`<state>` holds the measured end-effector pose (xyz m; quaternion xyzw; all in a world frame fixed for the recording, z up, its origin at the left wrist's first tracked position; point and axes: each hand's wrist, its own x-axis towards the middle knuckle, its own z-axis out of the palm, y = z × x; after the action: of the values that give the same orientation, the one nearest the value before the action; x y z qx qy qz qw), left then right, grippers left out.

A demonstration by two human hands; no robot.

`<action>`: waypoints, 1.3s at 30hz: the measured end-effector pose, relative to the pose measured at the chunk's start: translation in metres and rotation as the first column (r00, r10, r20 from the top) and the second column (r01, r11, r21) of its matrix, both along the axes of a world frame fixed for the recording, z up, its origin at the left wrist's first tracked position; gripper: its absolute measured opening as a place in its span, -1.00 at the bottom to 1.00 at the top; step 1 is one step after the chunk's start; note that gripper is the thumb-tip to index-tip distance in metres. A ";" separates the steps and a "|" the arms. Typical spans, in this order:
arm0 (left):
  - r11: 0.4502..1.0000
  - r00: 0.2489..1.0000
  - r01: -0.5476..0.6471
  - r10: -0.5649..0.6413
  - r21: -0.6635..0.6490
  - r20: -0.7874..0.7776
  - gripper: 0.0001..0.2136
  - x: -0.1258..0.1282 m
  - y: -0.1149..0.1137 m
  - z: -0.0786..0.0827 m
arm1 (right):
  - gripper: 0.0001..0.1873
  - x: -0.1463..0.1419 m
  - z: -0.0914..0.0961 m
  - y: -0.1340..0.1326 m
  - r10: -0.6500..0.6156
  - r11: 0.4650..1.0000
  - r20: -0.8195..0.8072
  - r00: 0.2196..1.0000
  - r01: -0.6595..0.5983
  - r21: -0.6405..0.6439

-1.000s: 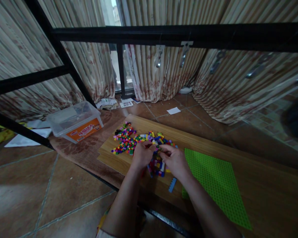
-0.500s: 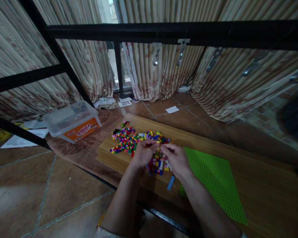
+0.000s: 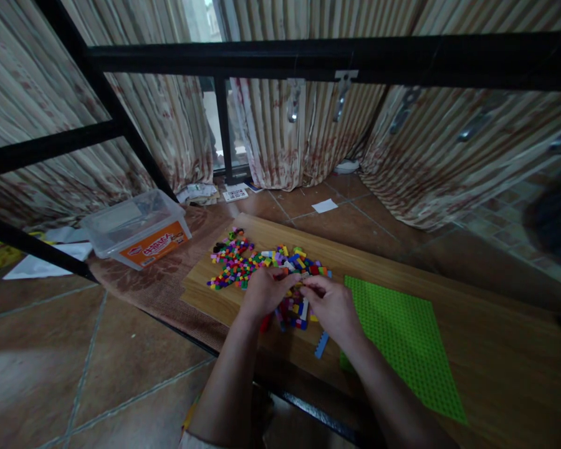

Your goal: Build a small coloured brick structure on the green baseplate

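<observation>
Indeed, bricks (image 3: 231,265) lie on a wooden board (image 3: 490,343) before curtains (image 3: 278,137).

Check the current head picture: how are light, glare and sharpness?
Head view: dim overall, brightest at the window; pale glare on the floor tiles at lower left; left hand and right hand outlines readable, but fine detail where they meet is too small and soft to identify.

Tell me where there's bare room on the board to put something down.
Right of the green plate, the board shows bare wood; so does the strip between plate and far edge. It's crowded left of the plate: bricks lie spread there, partly beneath the left hand and right hand.
</observation>
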<state>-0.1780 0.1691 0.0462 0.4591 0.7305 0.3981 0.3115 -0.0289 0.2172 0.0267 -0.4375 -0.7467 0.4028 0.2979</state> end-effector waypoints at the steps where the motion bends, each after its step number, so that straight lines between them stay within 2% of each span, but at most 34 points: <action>1: 1.000 0.998 -0.019 0.018 0.020 0.063 -0.58 0.001 0.001 0.001 | -0.80 0.001 0.002 -0.001 -0.007 1.000 -0.025 1.000 0.007 -0.015; 4: 0.996 0.932 -0.086 0.069 0.032 0.354 -0.51 0.004 0.003 0.003 | -0.76 -0.001 0.009 -0.007 0.010 0.997 -0.138 0.990 -0.021 -0.076; 7: 0.994 0.818 -0.104 0.073 0.023 0.570 -0.55 0.008 0.005 0.004 | -0.67 -0.006 0.015 -0.011 0.056 0.998 -0.164 0.985 -0.056 0.004; 10: 0.994 0.735 -0.094 0.026 0.064 0.678 -0.62 0.010 0.005 0.003 | -0.69 -0.009 0.017 -0.011 0.052 0.988 -0.109 0.993 -0.035 0.150; 13: 0.993 0.667 -0.084 -0.007 0.084 0.745 -0.66 0.012 0.004 0.003 | -0.77 -0.009 0.016 -0.010 0.040 0.970 -0.082 0.996 -0.019 0.242; 16: 0.993 0.629 -0.055 -0.044 0.101 0.776 -0.65 0.014 0.003 0.005 | -0.76 -0.006 0.015 -0.010 0.044 0.946 -0.061 0.997 -0.022 0.323; 19: 0.997 0.652 -0.033 -0.034 0.073 0.758 -0.63 0.015 0.003 0.007 | -0.78 -0.004 0.014 -0.011 0.056 0.936 -0.103 0.993 -0.017 0.351; 25: 0.999 0.763 0.043 -0.036 0.006 0.645 -0.59 0.017 0.002 0.007 | -0.83 -0.001 0.012 -0.004 0.057 0.954 -0.228 0.972 0.014 0.299; 27: 0.999 0.809 0.048 -0.046 0.011 0.586 -0.60 0.017 0.001 0.007 | -0.82 0.001 0.011 0.001 -0.009 0.966 -0.268 0.963 0.078 0.247; 29: 0.999 0.836 0.029 -0.040 0.029 0.547 -0.59 0.017 0.002 0.007 | -0.79 0.002 0.010 0.005 -0.092 0.982 -0.303 0.948 0.138 0.133; 31: 0.999 0.845 -0.015 -0.013 0.048 0.534 -0.61 0.017 0.002 0.007 | -0.75 0.002 0.010 0.007 -0.131 0.991 -0.321 0.938 0.135 -0.010; 33: 0.997 0.844 -0.058 0.019 0.056 0.536 -0.63 0.016 0.003 0.008 | -0.73 0.002 0.010 0.007 -0.116 0.991 -0.332 0.936 0.086 -0.104; 36: 0.995 0.840 -0.086 0.047 0.047 0.541 -0.66 0.015 0.004 0.008 | -0.70 0.003 0.010 0.006 -0.071 0.992 -0.313 0.947 0.034 -0.123; 39: 0.999 0.845 -0.044 0.025 0.023 0.535 -0.62 0.013 0.003 0.009 | -0.67 0.005 0.010 0.007 -0.041 0.992 -0.246 0.968 0.010 -0.126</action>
<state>-0.1647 0.1720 0.0547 0.3224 0.6163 0.5281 0.4872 -0.0241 0.2246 0.0369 -0.4110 -0.6715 0.4959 0.3665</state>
